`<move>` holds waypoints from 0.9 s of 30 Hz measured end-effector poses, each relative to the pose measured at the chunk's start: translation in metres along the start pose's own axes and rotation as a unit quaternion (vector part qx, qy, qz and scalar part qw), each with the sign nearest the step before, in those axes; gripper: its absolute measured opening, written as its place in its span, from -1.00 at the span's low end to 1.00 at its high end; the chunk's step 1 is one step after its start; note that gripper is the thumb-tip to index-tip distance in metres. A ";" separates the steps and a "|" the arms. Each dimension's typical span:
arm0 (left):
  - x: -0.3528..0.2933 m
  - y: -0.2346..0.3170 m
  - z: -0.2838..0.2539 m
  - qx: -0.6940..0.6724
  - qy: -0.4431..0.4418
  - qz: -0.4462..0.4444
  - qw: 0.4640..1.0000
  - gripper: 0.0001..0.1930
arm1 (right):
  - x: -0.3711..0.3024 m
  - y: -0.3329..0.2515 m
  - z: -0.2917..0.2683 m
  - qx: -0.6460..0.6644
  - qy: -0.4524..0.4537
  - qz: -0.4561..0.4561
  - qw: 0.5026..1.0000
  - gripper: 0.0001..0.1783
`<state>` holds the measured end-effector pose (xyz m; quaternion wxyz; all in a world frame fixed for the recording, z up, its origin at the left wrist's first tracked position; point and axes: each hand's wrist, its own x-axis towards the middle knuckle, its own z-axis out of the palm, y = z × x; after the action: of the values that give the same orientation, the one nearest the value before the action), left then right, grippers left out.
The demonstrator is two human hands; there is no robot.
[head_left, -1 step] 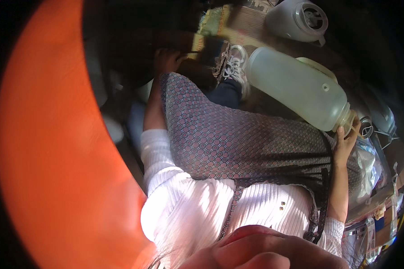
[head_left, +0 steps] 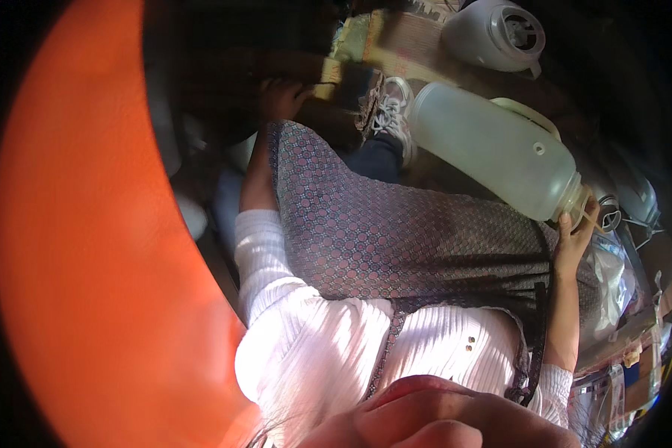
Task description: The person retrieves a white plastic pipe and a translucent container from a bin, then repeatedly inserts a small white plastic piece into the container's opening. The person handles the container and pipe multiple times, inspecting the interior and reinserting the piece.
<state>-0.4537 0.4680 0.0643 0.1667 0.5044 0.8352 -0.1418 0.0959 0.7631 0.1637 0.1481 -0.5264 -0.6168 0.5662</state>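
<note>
My right hand (head_left: 577,231) is closed around the neck of a large, pale translucent plastic jug (head_left: 493,145). The jug lies tilted, its base toward the shoe and its mouth at my fingers. A side handle (head_left: 529,113) curves along its far side. In deep shadow at the far left, my left hand (head_left: 282,98) rests beyond the patterned apron (head_left: 396,231) on my lap. A thin dark strip runs by its thumb; its other fingers are too dark to make out.
Another whitish plastic jug (head_left: 493,33) with an open top stands at the back right. A shoe (head_left: 393,112) is beside the held jug, near cardboard (head_left: 407,45). Clear plastic bags (head_left: 612,276) lie at the right. A large orange surface (head_left: 89,224) fills the left side.
</note>
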 end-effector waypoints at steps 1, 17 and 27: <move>0.014 -0.001 0.004 -0.042 0.076 0.026 0.996 -0.67 | -0.001 0.001 0.001 0.004 -0.014 -0.019 1.000 -0.11; 0.067 0.016 0.012 -0.009 0.257 -0.016 0.966 -0.49 | 0.045 0.019 0.026 0.012 -0.046 0.190 0.981 -0.24; 0.031 0.030 0.020 -0.112 0.318 -0.065 0.939 -0.20 | 0.124 -0.015 0.083 -0.604 -0.224 -0.034 0.764 -0.30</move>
<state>-0.4383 0.4981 0.0313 -0.0623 0.4456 0.8863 0.1098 -0.0253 0.8221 0.0992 -0.3238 -0.3434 -0.8646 0.1725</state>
